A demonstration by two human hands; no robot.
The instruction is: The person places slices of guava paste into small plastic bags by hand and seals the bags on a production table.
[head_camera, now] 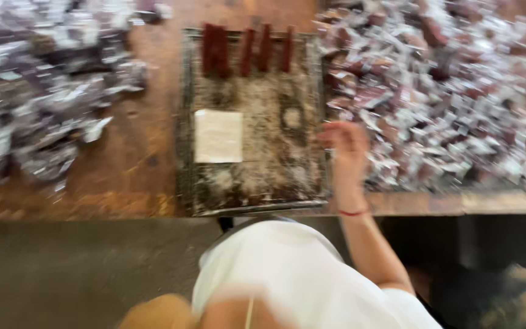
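Fingers (336, 131) of right hand (348, 146) touch white-and-maroon wrapped packets (439, 97).

The table (147, 164) is bare wood, matt and worn. On it a metal tray (251, 195) looks dull and rough, dusted with pale powder, with a matt paper sheet (218, 136) on it. Piles of wrapped pieces at right (452, 103) and left (38, 79) are in glossy, crinkled plastic film.
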